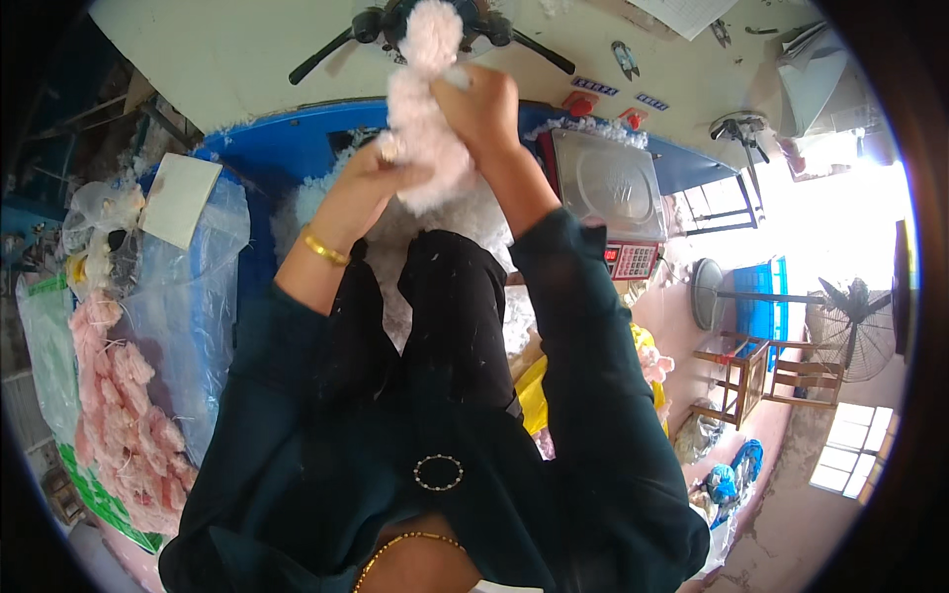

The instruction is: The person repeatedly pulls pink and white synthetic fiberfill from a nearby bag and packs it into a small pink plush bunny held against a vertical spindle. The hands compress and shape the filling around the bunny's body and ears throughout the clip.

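Observation:
A fluffy pale pink plush toy (425, 128) is held up in front of me, its rounded upper end close to a dark machine fitting (474, 25) with two black handles. My left hand (368, 190) grips the toy's lower part from the left. Higher up, my right hand (482, 104) closes round its right side. The toy's lower end is somewhat blurred, and the fingertips are partly buried in its pile. White fluffy stuffing (474, 232) lies below the toy and around my knees.
On the right stands a weighing scale (608, 188) with a metal pan and red keypad. Snips (625, 59) lie on the pale worktop (227, 59), above a blue trough edge (287, 124). Pink plush pieces (129, 425) are heaped left; a fan (850, 326) and wooden chair (736, 381) stand far right.

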A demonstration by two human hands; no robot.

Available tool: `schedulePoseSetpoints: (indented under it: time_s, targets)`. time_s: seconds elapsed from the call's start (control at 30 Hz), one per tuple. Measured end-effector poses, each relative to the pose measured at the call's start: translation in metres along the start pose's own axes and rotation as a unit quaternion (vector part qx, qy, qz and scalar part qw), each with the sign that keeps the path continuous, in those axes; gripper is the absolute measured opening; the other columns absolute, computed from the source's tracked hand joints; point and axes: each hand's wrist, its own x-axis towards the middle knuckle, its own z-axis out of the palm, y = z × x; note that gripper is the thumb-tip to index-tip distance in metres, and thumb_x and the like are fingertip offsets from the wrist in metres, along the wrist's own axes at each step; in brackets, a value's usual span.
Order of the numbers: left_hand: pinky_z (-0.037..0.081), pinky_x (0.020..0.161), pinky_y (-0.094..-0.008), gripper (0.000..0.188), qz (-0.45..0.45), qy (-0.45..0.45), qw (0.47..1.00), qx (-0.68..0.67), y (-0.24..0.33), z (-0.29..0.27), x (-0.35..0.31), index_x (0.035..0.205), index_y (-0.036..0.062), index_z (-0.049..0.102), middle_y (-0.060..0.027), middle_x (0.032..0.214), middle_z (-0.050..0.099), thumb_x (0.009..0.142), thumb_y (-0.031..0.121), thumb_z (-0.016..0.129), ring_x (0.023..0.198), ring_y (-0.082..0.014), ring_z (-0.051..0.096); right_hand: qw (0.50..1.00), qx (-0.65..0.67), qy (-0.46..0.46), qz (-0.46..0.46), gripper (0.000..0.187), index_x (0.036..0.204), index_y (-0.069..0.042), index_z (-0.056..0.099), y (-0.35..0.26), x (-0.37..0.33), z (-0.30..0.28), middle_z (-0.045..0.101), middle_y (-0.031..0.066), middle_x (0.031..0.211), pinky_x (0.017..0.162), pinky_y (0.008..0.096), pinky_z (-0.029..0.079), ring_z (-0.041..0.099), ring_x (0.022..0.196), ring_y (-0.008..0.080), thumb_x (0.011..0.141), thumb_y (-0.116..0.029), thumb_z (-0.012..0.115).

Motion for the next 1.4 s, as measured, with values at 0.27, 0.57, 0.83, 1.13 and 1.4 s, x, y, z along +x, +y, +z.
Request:
schedulePoseSetpoints:
  time_s: [0.27,0.57,0.83,1.13,1.4]
  targets:
    - [0.044,0.100,-0.0401,0.054,-0.147,-0.062,0.938,-0.308,-0.005,0.007,-0.007,0.138,0.0104,0.040,-0.0078,0.133,0.052,0.098,0.046,0.041,0.122,-0.0247,0.051,0.952,0.220,-0.121,0.174,0.012,0.071,0.000,0.066,-0.007,-0.045,-0.030,0.062,0.0041,0.062,0.051,0.0287,0.045,0.054,0.057,0.0069,0.071,-0.012,0.070]
    - [0.056,0.061,-0.0275,0.044,-0.136,0.052,0.951,-0.271,-0.014,0.063,0.021,0.123,0.0103,0.049,-0.0088,0.116,0.058,0.092,0.041,0.058,0.086,-0.0192,0.065,0.916,0.212,-0.316,0.124,0.044,0.110,0.003,0.059,0.017,0.007,-0.093,0.066,0.0091,0.092,0.066,0.0289,0.050,0.061,0.077,0.0140,0.080,-0.025,0.073]
    - [0.048,0.087,-0.0285,0.048,0.085,0.124,0.989,0.007,-0.011,0.066,-0.015,0.130,0.0015,0.042,-0.0098,0.121,0.053,0.093,0.024,0.061,0.107,-0.0161,0.055,0.952,-0.128,-0.266,-0.079,0.093,0.139,0.007,0.027,-0.033,-0.098,-0.061,0.047,0.0299,0.123,0.100,0.0430,0.040,0.047,0.119,0.0431,0.070,-0.029,0.078]
    - [0.048,0.085,-0.0298,0.062,0.208,0.121,0.867,0.437,-0.023,0.042,-0.003,0.130,-0.0024,0.035,-0.0142,0.116,0.052,0.088,0.029,0.068,0.105,-0.0197,0.054,0.984,-0.033,-0.145,-0.097,0.082,0.138,-0.002,0.032,0.000,-0.094,-0.045,0.049,0.0242,0.120,0.091,0.0453,0.045,0.050,0.110,0.0450,0.068,-0.014,0.074]
    - [0.048,0.051,-0.0247,0.043,0.135,0.082,0.910,0.384,0.046,0.046,0.028,0.118,-0.0010,0.049,-0.0067,0.087,0.059,0.090,0.026,0.065,0.063,-0.0104,0.059,0.853,0.428,-0.098,0.281,0.031,0.101,-0.001,0.060,-0.028,-0.035,-0.035,0.063,0.0044,0.081,0.052,0.0240,0.047,0.058,0.062,0.0101,0.082,-0.022,0.073]
